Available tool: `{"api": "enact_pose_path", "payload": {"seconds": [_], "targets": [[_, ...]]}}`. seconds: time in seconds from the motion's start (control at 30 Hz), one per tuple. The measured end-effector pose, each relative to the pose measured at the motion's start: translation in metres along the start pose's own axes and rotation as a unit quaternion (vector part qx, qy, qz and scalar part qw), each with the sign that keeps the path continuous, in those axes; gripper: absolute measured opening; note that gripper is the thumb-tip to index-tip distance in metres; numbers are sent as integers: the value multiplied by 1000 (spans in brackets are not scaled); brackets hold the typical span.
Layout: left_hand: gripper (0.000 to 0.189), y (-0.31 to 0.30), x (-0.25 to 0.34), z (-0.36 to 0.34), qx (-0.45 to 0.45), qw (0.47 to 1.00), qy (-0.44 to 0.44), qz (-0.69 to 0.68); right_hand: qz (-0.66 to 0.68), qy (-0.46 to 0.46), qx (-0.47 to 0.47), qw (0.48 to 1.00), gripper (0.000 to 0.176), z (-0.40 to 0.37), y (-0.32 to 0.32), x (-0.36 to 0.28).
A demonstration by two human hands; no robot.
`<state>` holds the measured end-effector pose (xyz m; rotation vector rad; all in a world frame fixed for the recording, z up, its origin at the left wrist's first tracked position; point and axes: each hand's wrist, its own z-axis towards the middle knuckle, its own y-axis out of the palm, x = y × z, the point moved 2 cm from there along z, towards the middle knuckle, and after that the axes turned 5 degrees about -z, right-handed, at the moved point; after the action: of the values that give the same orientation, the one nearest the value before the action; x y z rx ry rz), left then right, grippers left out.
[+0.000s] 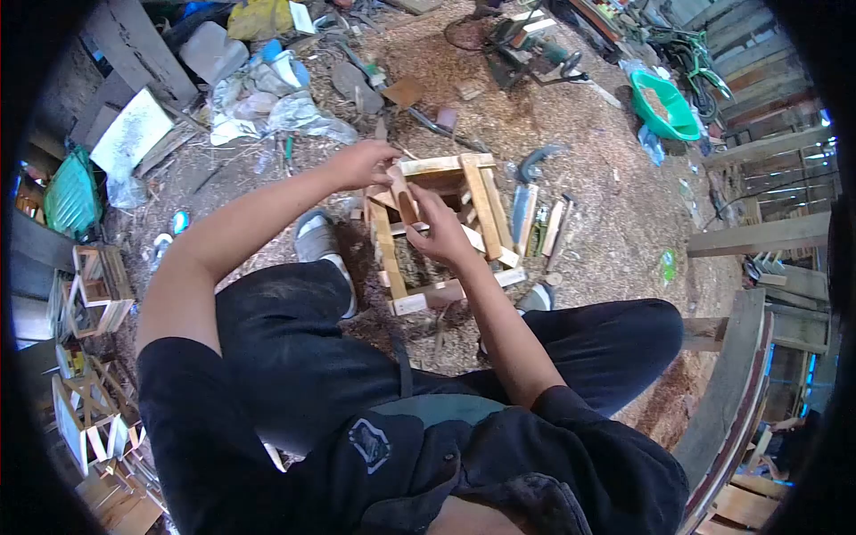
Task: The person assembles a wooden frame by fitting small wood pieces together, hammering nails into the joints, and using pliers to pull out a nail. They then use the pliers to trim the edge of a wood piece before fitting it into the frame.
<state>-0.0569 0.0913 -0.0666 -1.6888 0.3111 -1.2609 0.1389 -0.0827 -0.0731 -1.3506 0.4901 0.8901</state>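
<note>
A wooden frame (481,207) of several pale slats stands on the ground between my feet. Over its left part, a short wooden piece (403,198) is held between my two hands. The fingers of my left hand (364,166) are closed round its upper end. Lower down, my right hand (438,226) has its fingers along the right side of the same piece. To the right of the frame lie a handsaw (520,214), narrow wood strips (553,228) and a dark curved object (539,160).
Wood shavings cover the ground. Plastic bags (276,98) lie at the upper left, and a green basin (664,105) sits at the upper right. Stacked wooden frames (98,285) stand at the left, a timber beam (727,383) at the right. A machine (535,49) is at the top.
</note>
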Motion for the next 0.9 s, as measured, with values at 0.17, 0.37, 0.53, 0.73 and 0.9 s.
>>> {"api": "enact_pose_path", "payload": {"seconds": [0.17,0.37,0.53,0.73,0.9], "targets": [[52,8,-7,10,-10,1000,1,-18,8,-30,-66,997,53,-2,-15,10],[48,6,-9,4,-8,997,-7,-74,-41,-27,1,999,45,-5,-3,16],[47,11,-15,1,-7,996,-26,-88,-38,-28,35,998,42,-6,5,21],[51,16,-23,3,-4,992,-62,-111,-54,-38,56,996,39,-6,8,19],[52,17,-27,7,-16,982,-82,-166,-88,-53,77,992,37,-7,5,11]]}}
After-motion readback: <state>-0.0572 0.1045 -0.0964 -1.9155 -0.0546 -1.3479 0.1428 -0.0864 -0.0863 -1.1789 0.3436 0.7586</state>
